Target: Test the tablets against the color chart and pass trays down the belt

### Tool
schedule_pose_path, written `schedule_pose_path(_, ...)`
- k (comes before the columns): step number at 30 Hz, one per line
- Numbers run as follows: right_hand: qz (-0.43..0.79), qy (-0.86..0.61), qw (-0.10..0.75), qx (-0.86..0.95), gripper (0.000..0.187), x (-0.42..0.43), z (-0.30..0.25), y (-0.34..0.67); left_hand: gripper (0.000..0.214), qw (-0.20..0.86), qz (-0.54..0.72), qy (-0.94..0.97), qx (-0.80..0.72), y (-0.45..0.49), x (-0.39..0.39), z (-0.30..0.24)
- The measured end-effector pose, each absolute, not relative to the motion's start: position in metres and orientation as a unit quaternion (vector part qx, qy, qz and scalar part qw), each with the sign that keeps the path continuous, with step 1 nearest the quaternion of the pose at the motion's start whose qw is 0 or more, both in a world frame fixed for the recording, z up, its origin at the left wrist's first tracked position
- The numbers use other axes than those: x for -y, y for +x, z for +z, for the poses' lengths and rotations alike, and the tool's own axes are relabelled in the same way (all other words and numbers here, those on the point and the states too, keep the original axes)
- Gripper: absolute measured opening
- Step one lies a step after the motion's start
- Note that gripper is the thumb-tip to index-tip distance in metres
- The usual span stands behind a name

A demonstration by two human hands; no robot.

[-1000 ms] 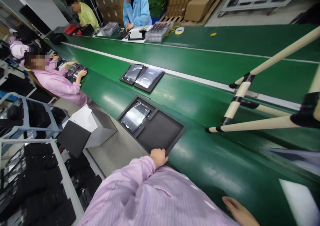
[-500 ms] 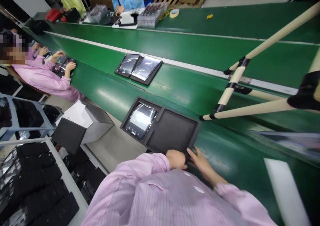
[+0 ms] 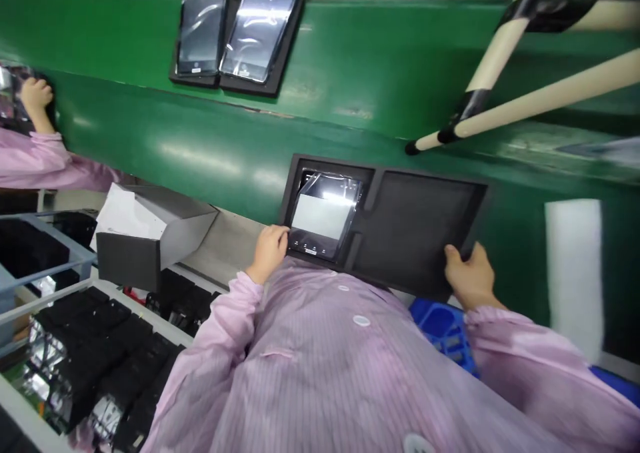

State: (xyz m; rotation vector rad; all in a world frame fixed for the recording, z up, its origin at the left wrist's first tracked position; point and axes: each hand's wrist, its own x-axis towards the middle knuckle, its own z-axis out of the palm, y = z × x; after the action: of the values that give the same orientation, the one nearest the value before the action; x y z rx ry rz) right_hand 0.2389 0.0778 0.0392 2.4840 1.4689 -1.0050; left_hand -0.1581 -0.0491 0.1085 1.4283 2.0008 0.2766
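In front of me at the bench edge is a black foam tray [image 3: 415,229] with two recesses. A film-covered screen panel [image 3: 325,213] lies in its left recess; the right recess holds nothing. My right hand [image 3: 471,276] grips the tray's right end, thumb on top and fingers underneath or behind. At the tray's left end, my left hand [image 3: 271,249] is closed on the near corner, its fingertips at the edge beside the panel. The undersides of both hands' grip are hidden.
Farther back on the green bench [image 3: 350,73] lies a second black tray with two film-covered panels [image 3: 260,29]. A beige pipe frame [image 3: 493,63] stands at the right, near a white strip [image 3: 575,273]. Left are a grey box [image 3: 150,219], racked black parts [image 3: 100,346] and a co-worker's hand [image 3: 37,96].
My hands have parted from the tray's near right corner to its two ends. The tray now lies straighter across my front. The camera view has tilted down and turned.
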Motion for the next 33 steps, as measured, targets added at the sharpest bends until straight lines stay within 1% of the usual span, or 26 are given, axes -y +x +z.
schedule_pose_path(3, -0.301, 0.826, 0.029, -0.476, 0.051, -0.077, 0.039, 0.247, 0.04, 0.311, 0.127, 0.569, -0.751, -0.185, 0.008, 0.103)
schedule_pose_path(7, -0.278, 0.838, 0.002, -0.47, 0.052, -0.08, 0.031, 0.248, 0.047, 0.321, 0.138, 0.628, -0.695, -0.185, -0.062, 0.092)
schedule_pose_path(12, -0.289, 0.845, -0.012, -0.451, 0.046, -0.08, 0.026, 0.246, 0.041, 0.3, 0.075, 0.636, -0.707, -0.16, -0.11, 0.077)
schedule_pose_path(16, -0.301, 0.843, -0.022, -0.445, 0.047, -0.081, 0.028, 0.243, 0.031, 0.302, 0.059, 0.62, -0.722, -0.154, -0.127, 0.068)
schedule_pose_path(20, -0.314, 0.837, -0.026, -0.447, 0.049, -0.083, 0.033, 0.242, 0.025, 0.34, 0.074, 0.597, -0.723, -0.164, -0.143, 0.071)
schedule_pose_path(24, -0.333, 0.831, -0.025, -0.446, 0.049, -0.084, 0.038, 0.244, 0.028, 0.422, 0.126, 0.57, -0.694, -0.18, -0.143, 0.086)
schedule_pose_path(27, -0.344, 0.823, -0.026, -0.451, 0.049, -0.084, 0.038, 0.245, 0.036, 0.47, 0.173, 0.536, -0.68, -0.189, -0.126, 0.097)
schedule_pose_path(29, -0.347, 0.82, -0.027, -0.455, 0.049, -0.084, 0.038, 0.245, 0.042, 0.488, 0.202, 0.514, -0.676, -0.192, -0.114, 0.1)
schedule_pose_path(33, -0.348, 0.817, -0.025, -0.458, 0.049, -0.085, 0.036, 0.245, 0.042, 0.499, 0.246, 0.481, -0.677, -0.192, -0.102, 0.096)
